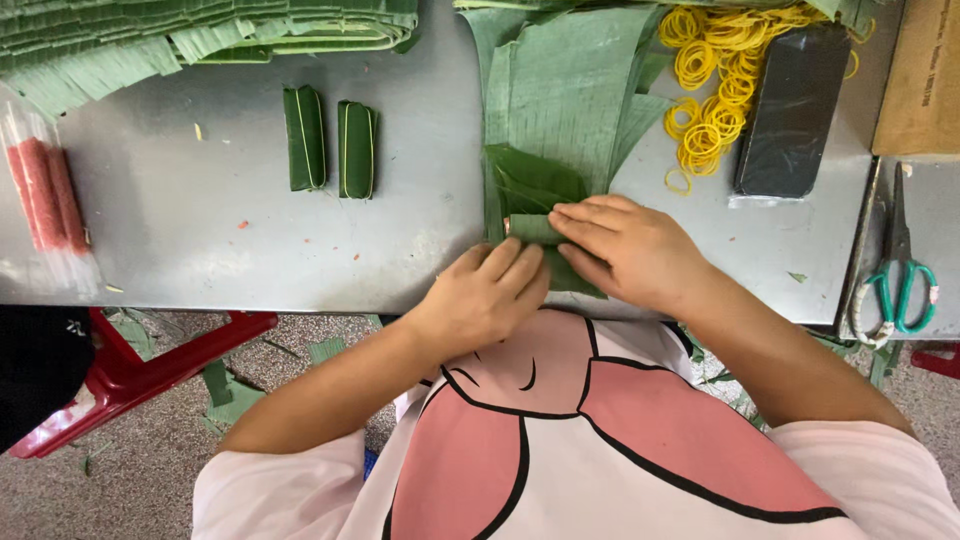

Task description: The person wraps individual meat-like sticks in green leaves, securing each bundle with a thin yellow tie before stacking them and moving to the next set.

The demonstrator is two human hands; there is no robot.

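My left hand (487,292) and my right hand (628,248) press together on a green leaf roll (530,228) at the near edge of a grey metal table (220,250). The roll lies on a darker leaf piece (530,180), and a pink end shows at its left tip. Both hands have their fingers curled over the roll. Beneath it a stack of flat green leaves (570,90) runs away from me. Two finished leaf-wrapped rolls (330,145), each tied with a thin band, lie side by side to the left.
Yellow rubber bands (715,75) are heaped at the back right beside a black rectangular block (795,110). Green-handled scissors (900,275) lie at the far right. Pink sticks in clear plastic (45,195) rest at the left edge. Cut leaf stacks (180,35) line the back left.
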